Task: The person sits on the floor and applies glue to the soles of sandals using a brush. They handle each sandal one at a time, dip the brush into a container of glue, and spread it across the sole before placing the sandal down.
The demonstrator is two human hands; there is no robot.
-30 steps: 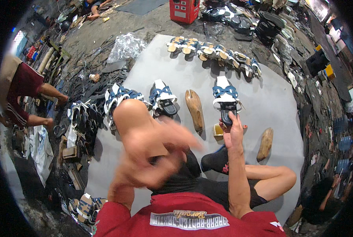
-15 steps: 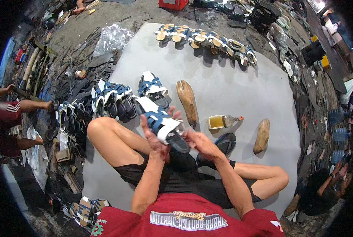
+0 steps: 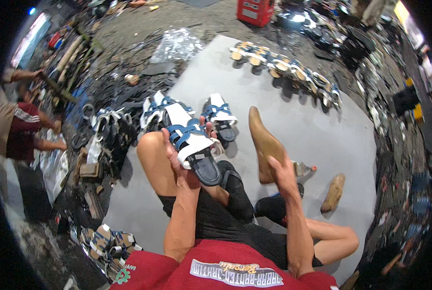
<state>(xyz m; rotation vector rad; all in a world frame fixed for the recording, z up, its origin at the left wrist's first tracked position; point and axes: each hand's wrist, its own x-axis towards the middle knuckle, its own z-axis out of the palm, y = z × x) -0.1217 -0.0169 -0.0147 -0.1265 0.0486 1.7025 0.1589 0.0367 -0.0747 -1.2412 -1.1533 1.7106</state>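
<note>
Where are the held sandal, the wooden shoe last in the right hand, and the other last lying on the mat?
held sandal [image 3: 192,147], head view, on its white strap.
wooden shoe last [image 3: 263,142], head view, mid-body above the right hand.
other last [image 3: 333,193], head view, its middle, on the grey mat.

The left hand [image 3: 179,162] is holding a sandal [image 3: 192,145] above the left knee [image 3: 150,147], and the right hand [image 3: 283,176] is gripping a wooden shoe form [image 3: 263,142] to the right of it. Just behind the sandal, more sandals [image 3: 187,113] are lying on the mat [image 3: 283,96]. A row of sandals [image 3: 283,67] is sitting along the mat's far edge. A second shoe form [image 3: 333,193] is lying on the mat to the right of the right hand, with a small bottle [image 3: 304,169] between them. A pile of sandals [image 3: 104,241] is resting on the ground at the near left, beside the mat.
</note>
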